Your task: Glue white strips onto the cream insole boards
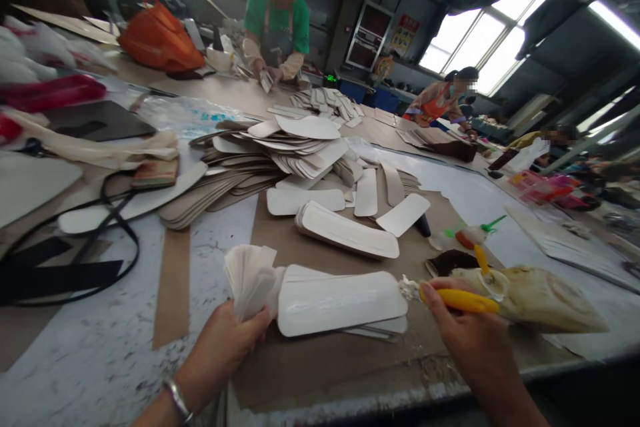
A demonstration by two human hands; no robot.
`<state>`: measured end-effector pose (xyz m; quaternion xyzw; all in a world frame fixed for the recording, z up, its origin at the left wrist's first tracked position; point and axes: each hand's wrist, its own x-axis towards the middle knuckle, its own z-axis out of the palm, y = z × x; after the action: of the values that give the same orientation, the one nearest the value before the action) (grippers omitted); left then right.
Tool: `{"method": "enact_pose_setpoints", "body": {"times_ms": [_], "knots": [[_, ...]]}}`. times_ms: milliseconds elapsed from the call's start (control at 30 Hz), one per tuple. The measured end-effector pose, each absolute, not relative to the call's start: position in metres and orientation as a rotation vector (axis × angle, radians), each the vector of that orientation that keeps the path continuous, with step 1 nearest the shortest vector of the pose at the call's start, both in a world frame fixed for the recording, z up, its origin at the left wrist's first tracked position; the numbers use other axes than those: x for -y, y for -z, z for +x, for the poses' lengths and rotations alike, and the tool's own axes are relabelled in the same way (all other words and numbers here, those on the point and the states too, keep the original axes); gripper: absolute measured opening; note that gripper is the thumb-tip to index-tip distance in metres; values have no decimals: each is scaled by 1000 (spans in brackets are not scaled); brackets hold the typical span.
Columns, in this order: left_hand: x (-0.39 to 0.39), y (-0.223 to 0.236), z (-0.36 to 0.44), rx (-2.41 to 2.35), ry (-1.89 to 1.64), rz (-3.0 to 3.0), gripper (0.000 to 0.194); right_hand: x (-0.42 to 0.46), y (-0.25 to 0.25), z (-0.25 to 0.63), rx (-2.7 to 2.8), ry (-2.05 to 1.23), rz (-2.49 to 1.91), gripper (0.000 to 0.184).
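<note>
My left hand point(243, 333) is closed around a fanned bundle of thin whitish strips point(249, 273), at the left end of a white rounded panel point(345, 303). Wet, glossy streaks show on that panel, which lies on a few similar pieces. In my right hand point(463, 327) is a yellow-handled brush point(463, 300), fingers closed round the handle. Its tip, clotted with white paste, is at the panel's right end; I cannot tell if they touch. Beyond the panel lies a small stack of white panels point(350, 230). A yellowish, smeared plastic container point(545, 293) lies beside my right hand.
A large heap of white and grey-brown panels point(300, 147) covers the middle of the table. Black straps point(65, 273) lie at the left, with an orange bag point(160, 37) farther back. Across the table a person in green point(275, 20) handles pieces; others work at the right.
</note>
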<state>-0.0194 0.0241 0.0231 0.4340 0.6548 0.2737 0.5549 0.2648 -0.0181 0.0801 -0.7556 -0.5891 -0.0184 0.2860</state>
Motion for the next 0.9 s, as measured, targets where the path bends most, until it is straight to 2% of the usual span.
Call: {"method": "enact_pose_setpoints", "body": {"times_ms": [100,233,367,533,667,900], "knots": [[-16,-38,-20,-1320,-636,912,28,18,-87,239,1599,-134,-1900,27],[-4,-50,-13,-1068,-573,821,24,16,-81,188,1610,-620,-1696,33],[4,-57,-5,-1051,-544,820,22,13,-62,151,1582,-926,-1501,36],[8,-59,1,-1091,-518,883,20,12,-50,135,1411,-1284,-1397,27],[9,-50,2,-1023,-544,853,20,16,-53,134,1371,-1270,-1419,20],[16,-47,1,-996,-678,565,34,16,-41,144,1365,-1042,-1540,28]]}}
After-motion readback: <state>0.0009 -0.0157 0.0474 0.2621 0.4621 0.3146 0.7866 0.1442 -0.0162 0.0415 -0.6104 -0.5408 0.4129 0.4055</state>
